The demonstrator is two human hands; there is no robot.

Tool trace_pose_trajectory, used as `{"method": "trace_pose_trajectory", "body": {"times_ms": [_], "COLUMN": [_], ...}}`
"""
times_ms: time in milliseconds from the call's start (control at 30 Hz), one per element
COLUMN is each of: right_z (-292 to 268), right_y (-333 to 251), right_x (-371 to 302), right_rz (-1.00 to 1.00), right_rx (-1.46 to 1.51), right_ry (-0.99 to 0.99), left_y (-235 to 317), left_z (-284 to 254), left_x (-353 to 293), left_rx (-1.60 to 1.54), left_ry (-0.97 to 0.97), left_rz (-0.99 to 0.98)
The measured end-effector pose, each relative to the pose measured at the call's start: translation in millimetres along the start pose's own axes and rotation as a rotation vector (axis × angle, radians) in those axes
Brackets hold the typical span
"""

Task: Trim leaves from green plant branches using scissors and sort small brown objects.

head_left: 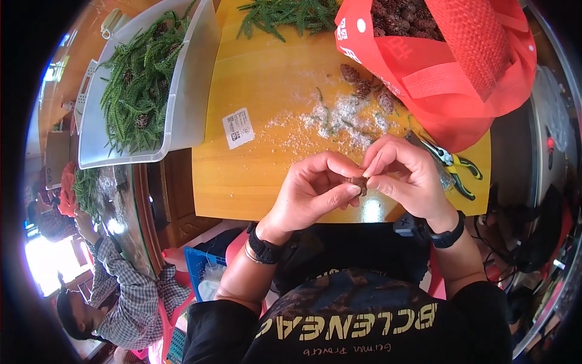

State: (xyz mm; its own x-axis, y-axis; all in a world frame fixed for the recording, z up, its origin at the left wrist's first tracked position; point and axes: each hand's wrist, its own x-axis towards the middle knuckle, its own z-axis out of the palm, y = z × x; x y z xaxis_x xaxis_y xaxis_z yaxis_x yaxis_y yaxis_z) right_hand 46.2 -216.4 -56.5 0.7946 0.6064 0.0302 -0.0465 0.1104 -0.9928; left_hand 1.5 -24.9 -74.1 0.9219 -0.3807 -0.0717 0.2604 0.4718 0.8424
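You've got 3 loose pine cones point(364, 87) on the surface point(267, 176), 1 red bag point(448, 73) and 1 pair of yellow pliers point(454, 170). Both your hands, left hand point(312, 191) and right hand point(406, 176), are pinched together on 1 small cone point(359, 183) over the surface's near edge.

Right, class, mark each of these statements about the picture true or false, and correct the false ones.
1. Both hands pinch one small brown pine cone. True: the left hand and right hand meet on it.
2. The pliers are in the right hand. False: they lie on the wooden table.
3. The red bag holds pine cones. True.
4. The white bin is full of water. False: it holds green sprigs.
5. White crumbs are scattered on the table. True.
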Motion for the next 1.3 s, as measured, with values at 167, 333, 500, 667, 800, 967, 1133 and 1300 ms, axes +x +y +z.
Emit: {"method": "trace_pose_trajectory", "body": {"times_ms": [167, 333, 500, 667, 800, 967, 1133, 1300], "right_z": [0, 3, 6, 3, 2, 3, 5, 6], "right_y": [-2, -3, -4, 2, 2, -2, -1, -2], "right_x": [-1, 0, -1, -2, -2, 1, 1, 0], "right_rz": [0.030, 0.052, 0.115, -0.139, -0.223, -0.323, -0.329, -0.322], "right_rx": [-0.160, -0.269, 0.091, -0.124, -0.269, -0.447, -0.486, -0.530], "right_ry": [0.028, 0.085, 0.113, 0.067, 0.078, 0.108, 0.143, 0.158], "left_y": [-6, -10, -4, -6, -5, -5, -8, -12], "left_z": [-1, -2, -1, 0, 2, 2, 3, 3], "left_x": [4, 5, 2, 2, 2, 1, 1, 3], "left_rx": [0.121, 0.281, 0.047, -0.013, 0.001, 0.024, 0.071, 0.125], "left_ry": [0.038, 0.080, 0.048, 0.002, 0.003, 0.006, 0.027, 0.060], "left_rz": [0.140, 0.201, 0.084, 0.110, 0.092, 0.109, 0.125, 0.177]}}
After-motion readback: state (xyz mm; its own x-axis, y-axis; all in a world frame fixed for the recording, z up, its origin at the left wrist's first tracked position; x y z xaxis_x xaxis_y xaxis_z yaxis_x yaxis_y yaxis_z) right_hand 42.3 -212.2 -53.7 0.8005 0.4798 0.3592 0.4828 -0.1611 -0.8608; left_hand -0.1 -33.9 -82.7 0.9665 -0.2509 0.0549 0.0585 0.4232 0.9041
